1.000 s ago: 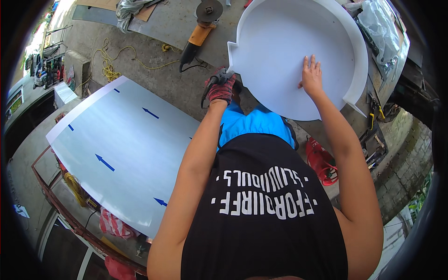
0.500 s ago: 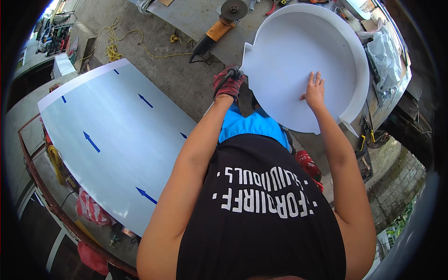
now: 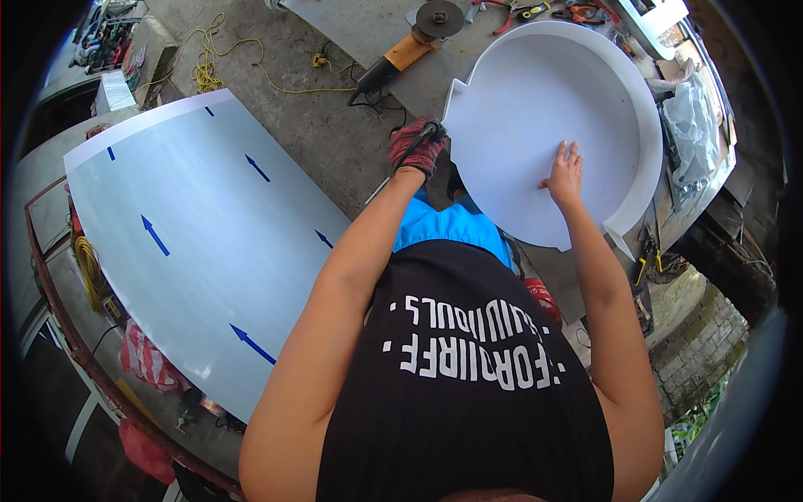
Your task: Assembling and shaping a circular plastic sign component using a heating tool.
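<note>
Right hand (image 3: 566, 176): bare, fingers spread on white rimmed disc (image 3: 527, 125), grasping nothing. Left hand (image 3: 415, 151): gloved, fingers curled round dark hand tool (image 3: 432, 130), kind unclear, at disc's left edge. Disc: on grey workbench (image 3: 355, 32), near angle grinder (image 3: 407, 52). Step, seemingly: edge work; next move would call for steady right-hand pressure.

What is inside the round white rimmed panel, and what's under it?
Inside the round white rimmed panel, the bare right hand rests on the flat face. The gray tabletop shows beyond its edges and seems to support it; anything directly beneath is covered.
</note>
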The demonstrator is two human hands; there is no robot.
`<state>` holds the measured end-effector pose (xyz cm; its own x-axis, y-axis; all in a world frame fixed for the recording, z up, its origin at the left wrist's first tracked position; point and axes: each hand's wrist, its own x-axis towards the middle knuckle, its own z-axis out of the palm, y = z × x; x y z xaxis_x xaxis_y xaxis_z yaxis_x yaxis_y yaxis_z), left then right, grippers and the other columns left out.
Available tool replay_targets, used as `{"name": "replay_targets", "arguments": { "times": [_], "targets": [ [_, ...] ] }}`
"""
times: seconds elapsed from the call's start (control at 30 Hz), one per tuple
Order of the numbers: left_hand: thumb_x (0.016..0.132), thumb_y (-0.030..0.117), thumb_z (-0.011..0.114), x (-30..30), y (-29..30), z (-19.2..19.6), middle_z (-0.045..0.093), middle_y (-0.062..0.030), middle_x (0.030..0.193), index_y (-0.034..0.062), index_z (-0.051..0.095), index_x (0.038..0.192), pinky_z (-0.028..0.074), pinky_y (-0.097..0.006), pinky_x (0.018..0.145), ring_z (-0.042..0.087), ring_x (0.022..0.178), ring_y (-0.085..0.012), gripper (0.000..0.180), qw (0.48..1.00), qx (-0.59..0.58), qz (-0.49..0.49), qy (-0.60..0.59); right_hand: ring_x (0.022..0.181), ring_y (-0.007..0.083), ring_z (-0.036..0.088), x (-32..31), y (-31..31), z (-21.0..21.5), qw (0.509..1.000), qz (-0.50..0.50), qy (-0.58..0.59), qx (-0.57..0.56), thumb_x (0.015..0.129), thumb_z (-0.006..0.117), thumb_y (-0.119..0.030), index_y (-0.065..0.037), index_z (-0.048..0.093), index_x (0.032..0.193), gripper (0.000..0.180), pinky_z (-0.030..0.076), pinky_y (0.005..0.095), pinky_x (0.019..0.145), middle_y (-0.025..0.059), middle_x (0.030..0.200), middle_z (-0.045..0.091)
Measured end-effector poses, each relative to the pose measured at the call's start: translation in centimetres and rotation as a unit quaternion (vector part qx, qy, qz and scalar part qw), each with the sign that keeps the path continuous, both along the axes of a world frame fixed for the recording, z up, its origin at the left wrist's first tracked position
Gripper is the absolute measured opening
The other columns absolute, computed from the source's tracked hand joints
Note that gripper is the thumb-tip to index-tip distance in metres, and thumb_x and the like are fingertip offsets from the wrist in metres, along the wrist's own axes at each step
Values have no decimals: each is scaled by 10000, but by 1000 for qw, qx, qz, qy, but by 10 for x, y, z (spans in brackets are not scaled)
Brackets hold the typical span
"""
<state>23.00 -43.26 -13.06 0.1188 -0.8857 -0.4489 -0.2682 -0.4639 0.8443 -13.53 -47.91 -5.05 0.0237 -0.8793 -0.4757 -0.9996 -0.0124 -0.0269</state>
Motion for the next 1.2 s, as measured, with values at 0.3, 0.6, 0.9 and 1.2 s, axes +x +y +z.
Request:
{"name": "replay_targets", "arguments": {
  "times": [0.3,0.6,0.9,1.2],
  "targets": [
    [882,485,666,-14,-21,113,685,-153,1277,160,658,1283,493,-558,1032,654,1168,-397,517,956,81,-110,-260,1467,523,318,-3,0,-2,1000,-9,9,11,526,995,-147,-30,261,1599,1305,401,539,1148,276,1658,203],
    [789,375,785,-16,-17,92,751,-122,1028,171,686,1098,500,-503,934,707,1001,-377,383,932,37,-78,-353,1319,365,483,69,-12,60,993,94,-42,-63,652,950,-199,-43,425,1500,1009,402,522,1077,178,1472,487],
    [838,382,744,-18,-13,106,748,-104,1024,165,715,1045,529,-485,827,711,980,-356,301,931,-10,-87,-354,1271,340,520,186,-45,121,892,278,-350,-70,701,885,-99,-122,509,1430,820,408,450,1079,115,1389,571],
    [780,329,780,-15,-9,108,738,-118,1081,160,664,1134,492,-507,925,703,1016,-351,408,950,-10,-68,-304,1192,314,586,204,-52,96,856,310,-414,-11,762,814,-83,-147,653,1242,511,427,432,992,88,1184,689]
  ]
}}
